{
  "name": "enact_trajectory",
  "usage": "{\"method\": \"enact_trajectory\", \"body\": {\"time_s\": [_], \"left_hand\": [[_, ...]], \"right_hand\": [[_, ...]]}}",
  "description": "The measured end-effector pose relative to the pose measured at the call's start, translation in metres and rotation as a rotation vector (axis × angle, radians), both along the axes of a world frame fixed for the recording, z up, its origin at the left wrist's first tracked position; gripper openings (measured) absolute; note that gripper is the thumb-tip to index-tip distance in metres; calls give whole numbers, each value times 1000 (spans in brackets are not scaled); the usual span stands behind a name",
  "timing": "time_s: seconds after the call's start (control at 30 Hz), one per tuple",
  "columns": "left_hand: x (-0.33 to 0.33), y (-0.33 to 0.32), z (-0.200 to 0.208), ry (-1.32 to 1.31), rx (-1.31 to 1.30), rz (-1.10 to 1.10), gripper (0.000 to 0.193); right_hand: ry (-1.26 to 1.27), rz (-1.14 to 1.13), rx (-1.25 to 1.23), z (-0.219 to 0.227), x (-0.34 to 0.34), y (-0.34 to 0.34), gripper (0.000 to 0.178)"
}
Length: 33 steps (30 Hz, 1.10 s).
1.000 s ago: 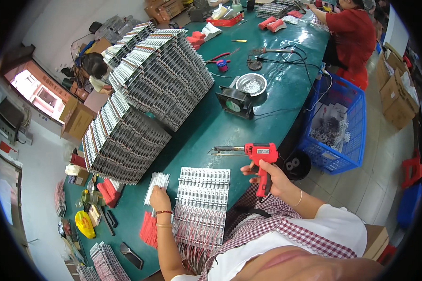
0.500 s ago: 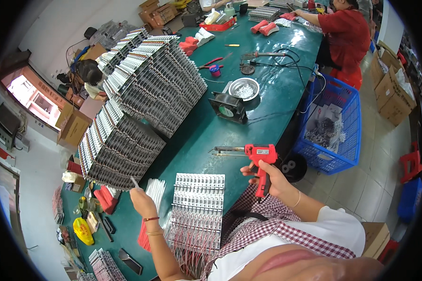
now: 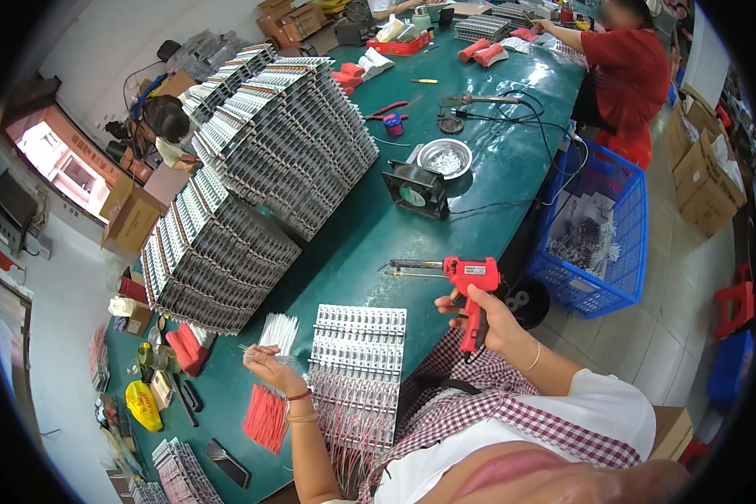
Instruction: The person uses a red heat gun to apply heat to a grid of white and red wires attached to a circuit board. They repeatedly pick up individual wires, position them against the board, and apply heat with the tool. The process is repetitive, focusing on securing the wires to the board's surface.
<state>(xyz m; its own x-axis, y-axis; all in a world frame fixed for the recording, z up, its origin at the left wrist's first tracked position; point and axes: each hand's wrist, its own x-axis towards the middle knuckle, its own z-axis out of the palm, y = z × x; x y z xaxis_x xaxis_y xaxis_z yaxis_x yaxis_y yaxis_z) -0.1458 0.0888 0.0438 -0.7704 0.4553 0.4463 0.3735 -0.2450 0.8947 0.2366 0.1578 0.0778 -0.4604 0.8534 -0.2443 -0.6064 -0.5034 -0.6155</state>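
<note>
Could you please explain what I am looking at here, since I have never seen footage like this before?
This is one wide fisheye view from a camera on a person's head, looking down at their own two bare hands, so straight edges bend near the rim. The right hand has its grip around a red pistol-shaped soldering tool. The left hand pinches a thin white wire next to a bundle of white wires. Between the hands, on the green table, lies a rack of small white circuit boards. Further back are tall stacks of similar boards, a small black fan and a metal bowl. Another person in red works at the far end.
</note>
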Motion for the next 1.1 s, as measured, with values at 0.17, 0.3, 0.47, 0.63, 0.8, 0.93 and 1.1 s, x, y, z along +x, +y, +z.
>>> {"method": "enact_trajectory", "body": {"time_s": [0.17,0.3,0.47,0.63,0.8,0.93,1.1], "left_hand": [[2,-1,-1,15,-120,-24,27],[-1,-4,-9,-12,-127,-65,26],[13,2,1,20,-13,-2,25],[2,-2,19,113,-226,-18,21],[-16,21,31,883,-497,14,12],[-31,20,-1,1205,-793,113,5],[-30,19,-5,1266,-977,243,6]], "right_hand": [[8,6,7,-1,-1,-2,31],[8,14,-3,-4,-1,-3,32],[-2,15,-14,0,-2,-3,32],[-32,16,-15,5,-4,-1,34],[-24,13,-34,-1,-4,0,31],[-7,25,-44,-2,-11,2,31],[2,24,-56,-6,-15,3,31]]}}
